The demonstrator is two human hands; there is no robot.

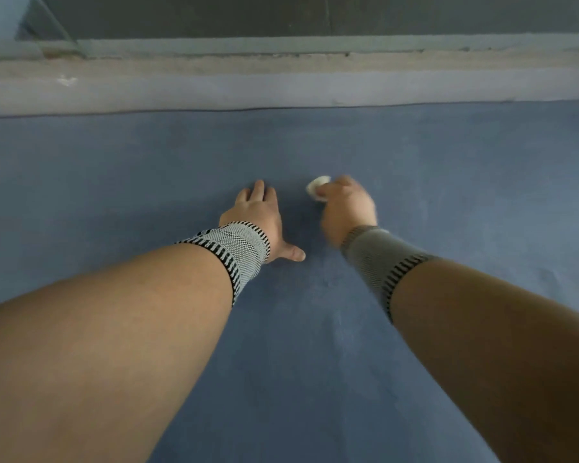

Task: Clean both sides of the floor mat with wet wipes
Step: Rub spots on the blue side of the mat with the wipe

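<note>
From my seat, nearest the camera I see only the two bare forearms reaching out over the blue floor mat [315,345], which fills nearly the whole lower view and lies flat on the floor. It looks to me like a thin, soft, felt-like sheet: light, floppy, likely to ruck up under a hard rub, so I would hold it down while wiping and, for turning it over, take it by an edge or corner instead of the middle. Each wrist wears a knitted grey band with black dashes, the left wristband [238,252] sharp, the right wristband [378,259] blurred. Further out, my left hand [259,218] lies spread and flat, palm down on the mat, fingers straight, thumb stuck out to the side; it holds nothing and seems to pin the fabric. Just beside it, my right hand [346,208] has its grip curled around a small balled white wet wipe [318,187], which pokes out past the fingers and meets the mat. Beyond the hands, the mat's far edge runs along a pale ledge [281,85], with a dark pane [315,15] above.
</note>
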